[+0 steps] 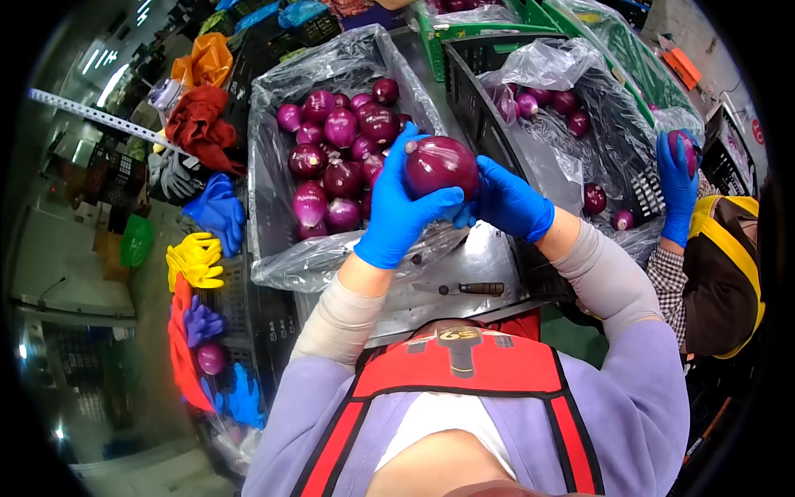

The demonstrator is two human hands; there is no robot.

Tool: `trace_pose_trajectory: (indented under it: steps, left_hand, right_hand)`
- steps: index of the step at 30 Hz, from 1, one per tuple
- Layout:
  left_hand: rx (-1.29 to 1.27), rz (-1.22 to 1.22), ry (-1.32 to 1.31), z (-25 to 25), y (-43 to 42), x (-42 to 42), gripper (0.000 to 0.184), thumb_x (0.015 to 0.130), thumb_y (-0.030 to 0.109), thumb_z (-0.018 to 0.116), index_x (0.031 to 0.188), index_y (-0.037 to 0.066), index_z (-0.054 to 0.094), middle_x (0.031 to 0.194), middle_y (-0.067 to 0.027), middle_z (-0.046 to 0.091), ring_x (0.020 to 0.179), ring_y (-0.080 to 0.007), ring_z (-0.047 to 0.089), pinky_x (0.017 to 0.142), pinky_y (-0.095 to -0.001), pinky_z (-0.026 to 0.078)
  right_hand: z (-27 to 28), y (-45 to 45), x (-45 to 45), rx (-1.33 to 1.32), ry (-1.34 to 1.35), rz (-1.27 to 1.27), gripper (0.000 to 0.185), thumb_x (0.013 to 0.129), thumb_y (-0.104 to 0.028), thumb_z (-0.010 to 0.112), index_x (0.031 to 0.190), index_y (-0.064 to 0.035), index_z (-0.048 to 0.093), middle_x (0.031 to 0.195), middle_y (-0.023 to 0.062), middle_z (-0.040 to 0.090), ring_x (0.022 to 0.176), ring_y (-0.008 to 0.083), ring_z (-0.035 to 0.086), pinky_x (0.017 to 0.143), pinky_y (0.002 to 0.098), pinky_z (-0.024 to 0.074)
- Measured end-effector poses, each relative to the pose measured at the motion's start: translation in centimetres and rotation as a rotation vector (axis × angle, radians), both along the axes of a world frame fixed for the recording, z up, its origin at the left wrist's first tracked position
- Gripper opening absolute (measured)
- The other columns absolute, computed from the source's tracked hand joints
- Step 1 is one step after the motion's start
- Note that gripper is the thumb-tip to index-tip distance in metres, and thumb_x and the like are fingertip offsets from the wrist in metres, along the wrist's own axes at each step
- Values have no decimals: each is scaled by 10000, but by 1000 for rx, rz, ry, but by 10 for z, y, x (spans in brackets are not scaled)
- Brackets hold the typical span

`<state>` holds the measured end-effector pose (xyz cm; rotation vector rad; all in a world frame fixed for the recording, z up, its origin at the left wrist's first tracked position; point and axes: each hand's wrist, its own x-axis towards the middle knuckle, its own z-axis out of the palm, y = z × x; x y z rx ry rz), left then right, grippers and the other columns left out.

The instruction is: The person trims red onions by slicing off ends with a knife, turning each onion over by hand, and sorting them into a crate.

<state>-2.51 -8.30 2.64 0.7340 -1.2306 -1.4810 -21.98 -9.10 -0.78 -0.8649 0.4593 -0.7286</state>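
Note:
A large, glossy red onion (441,166) is held up between my two blue-gloved hands. My left hand (401,199) wraps its left side and underside, fingers closed round it. On the other side, my right hand (512,199) has its fingers against the onion's lower right; part of them is hidden behind it. Just left of my hands, a plastic-lined crate (263,178) holds many peeled red onions (340,127). Below my hands, a knife (472,289) with a brown handle lies on the metal table (414,305).
At right stands a black crate (489,112) lined with plastic, with several red onions (565,103). A co-worker's blue-gloved hand (679,178) holds an onion beside it. Coloured gloves (195,259) and a loose onion (211,358) lie along the left. Green crates (431,41) stand behind.

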Motion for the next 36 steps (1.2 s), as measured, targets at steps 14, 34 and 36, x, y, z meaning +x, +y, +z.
trace_pose_trajectory:
  steps: [14,34,36]
  left_hand:
    - [-474,151,-436,7,-11,0,868,567,267,890,1265,41,427,1448,-224,318,1299,-301,398,1050,-388,362]
    - [303,649,-384,-66,-203,157,650,683,429,793,1107,-29,612,1063,-161,618,918,-256,600,816,-387,496]
    - [19,674,-770,-68,-208,158,748,644,456,811,1144,-47,575,1096,-182,617,960,-262,604,837,-377,489]
  right_hand:
    - [11,3,3,55,14,-110,483,959,-438,414,1251,-68,519,984,111,652,823,201,653,756,301,499]
    - [21,-43,-149,-503,687,-1036,296,947,-235,542,1145,-30,624,946,53,671,803,86,616,700,211,466]
    - [-10,-51,-181,-466,901,-851,337,896,-275,611,1112,-17,638,918,59,671,798,97,605,712,244,482]
